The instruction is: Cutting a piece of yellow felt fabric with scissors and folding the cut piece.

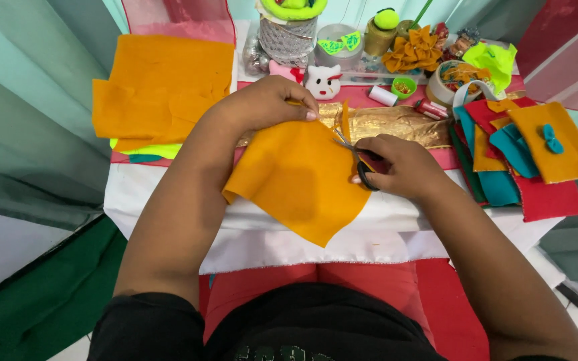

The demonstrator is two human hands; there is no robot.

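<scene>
My left hand (272,103) pinches the far edge of the orange felt sheet (299,177), holding it up over the white-covered table (168,194) — near-centre. My right hand (403,167) grips black-handled scissors (359,164), blades in the felt's right edge. Orange felt stack (162,87) far left; mixed felt pieces (523,160) right.

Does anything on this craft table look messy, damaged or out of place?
Nothing looks damaged or spilled. The orange felt sheet hangs over the table's front edge while the left hand holds its top and the right hand works scissors into it. The cut felt pieces on the right lie in a loose, overlapping heap.
</scene>
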